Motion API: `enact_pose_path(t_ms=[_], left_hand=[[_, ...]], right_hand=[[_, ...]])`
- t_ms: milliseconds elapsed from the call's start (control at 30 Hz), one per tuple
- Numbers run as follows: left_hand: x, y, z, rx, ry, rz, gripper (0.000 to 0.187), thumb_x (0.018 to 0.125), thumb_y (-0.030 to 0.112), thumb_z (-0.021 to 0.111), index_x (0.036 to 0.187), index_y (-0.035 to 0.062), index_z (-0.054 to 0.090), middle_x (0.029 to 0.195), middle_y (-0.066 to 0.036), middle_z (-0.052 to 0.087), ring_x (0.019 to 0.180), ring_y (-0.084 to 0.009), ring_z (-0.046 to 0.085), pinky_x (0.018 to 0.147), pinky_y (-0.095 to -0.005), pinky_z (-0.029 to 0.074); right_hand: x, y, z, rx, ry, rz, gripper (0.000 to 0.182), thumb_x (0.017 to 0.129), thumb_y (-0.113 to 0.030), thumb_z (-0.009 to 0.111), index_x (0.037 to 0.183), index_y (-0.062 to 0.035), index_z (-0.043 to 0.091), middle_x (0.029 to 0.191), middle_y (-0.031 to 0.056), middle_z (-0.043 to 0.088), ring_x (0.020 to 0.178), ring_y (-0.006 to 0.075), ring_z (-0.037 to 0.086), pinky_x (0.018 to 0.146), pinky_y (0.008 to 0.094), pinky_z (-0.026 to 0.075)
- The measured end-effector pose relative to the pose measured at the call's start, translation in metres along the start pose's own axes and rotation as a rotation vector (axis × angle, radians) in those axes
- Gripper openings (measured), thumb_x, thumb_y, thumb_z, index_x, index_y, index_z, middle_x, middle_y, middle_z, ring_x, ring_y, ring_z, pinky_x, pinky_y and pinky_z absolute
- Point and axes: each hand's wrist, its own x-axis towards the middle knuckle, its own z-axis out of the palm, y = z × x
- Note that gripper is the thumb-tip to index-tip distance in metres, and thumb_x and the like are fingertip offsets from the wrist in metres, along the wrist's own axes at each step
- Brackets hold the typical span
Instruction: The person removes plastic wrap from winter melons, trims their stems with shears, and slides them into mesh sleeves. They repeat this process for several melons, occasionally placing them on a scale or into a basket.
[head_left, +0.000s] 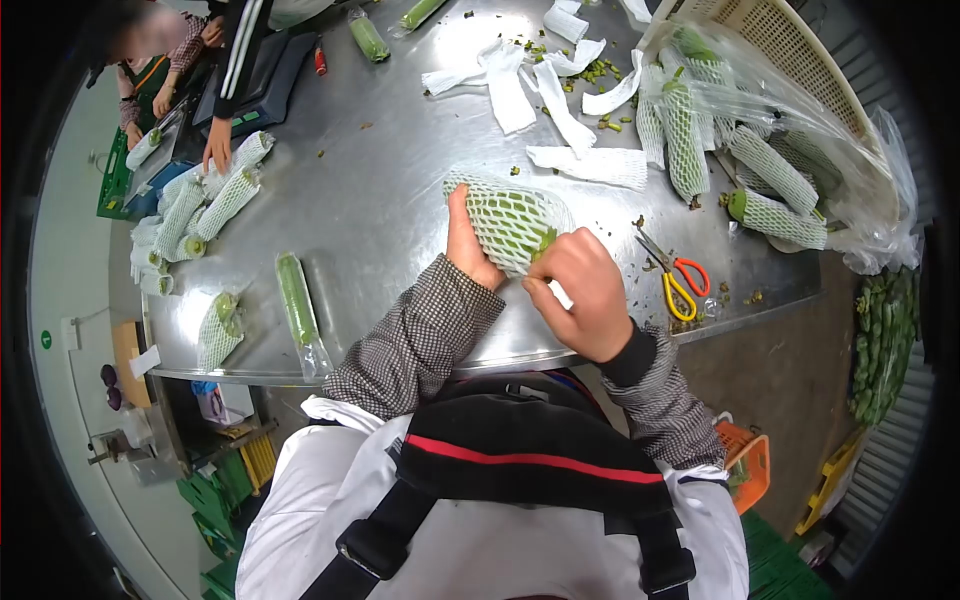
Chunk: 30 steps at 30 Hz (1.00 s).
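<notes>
My left hand (468, 245) is wrapped around a green gourd (510, 220) in a white foam net sleeve, its thumb along the near side. The gourd is held tilted above the steel table. My right hand (588, 295) is closed at the lower right end of the sleeve, fingertips pinching the net edge beside the gourd's green tip. Its fingers partly hide that end. Right of this hand lie scissors (692, 272) with one red and one yellow handle. Flat white foam net sleeves (590, 165) lie beyond my hands.
At right, a cream basket (790, 50) lined with clear plastic holds several netted gourds (770, 165). Left are a pile of netted gourds (185, 210), a plastic-wrapped one (297, 300) and another netted one (220, 330). A co-worker's hand (218, 145) reaches to the pile. Green trimmings (600, 72) litter the table.
</notes>
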Motion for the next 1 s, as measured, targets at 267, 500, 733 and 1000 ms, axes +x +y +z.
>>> enact_pose_path(t_ms=[267,500,733,1000], left_hand=[[0.02,0.033,-0.052,0.266,0.016,0.005,0.049,0.087,0.036,0.057,0.119,0.002,0.045,0.107,-0.015,0.058,0.095,-0.0263,0.06,0.087,-0.039,0.05],[0.014,0.084,-0.115,1.476,0.199,0.323,0.08,0.076,0.027,0.069,0.135,-0.0013,0.023,0.118,-0.019,0.051,0.106,-0.0284,0.053,0.094,-0.037,0.042],[-0.029,0.085,-0.142,1.932,0.686,0.444,0.094,0.071,0.031,0.072,0.14,0.0009,0.017,0.116,-0.023,0.049,0.106,-0.0351,0.051,0.091,-0.041,0.042],[0.015,-0.007,-0.023,1.66,0.197,0.516,0.059,0.075,0.018,0.071,0.125,0.0006,0.045,0.102,-0.012,0.057,0.099,-0.0226,0.054,0.088,-0.037,0.044]], right_hand=[[-0.052,0.033,0.008,0.187,-0.229,0.672,0.012,0.084,-0.011,0.054,0.092,-0.0037,0.051,0.069,0.0052,0.051,0.065,0.0158,0.053,0.062,0.0291,0.043],[-0.084,0.125,-0.037,-0.21,-0.181,0.909,0.039,0.08,-0.022,0.061,0.112,-0.0024,0.05,0.075,0.0126,0.056,0.069,0.0266,0.057,0.061,0.0358,0.045],[-0.043,0.277,-0.098,-0.689,-0.103,0.864,0.069,0.068,-0.044,0.073,0.109,0.004,0.044,0.094,0.0234,0.056,0.088,0.0377,0.057,0.074,0.0438,0.047],[-0.075,0.321,-0.068,0.105,-0.023,1.03,0.062,0.067,-0.031,0.069,0.107,0.0059,0.04,0.099,0.0244,0.059,0.091,0.034,0.061,0.077,0.038,0.049]])
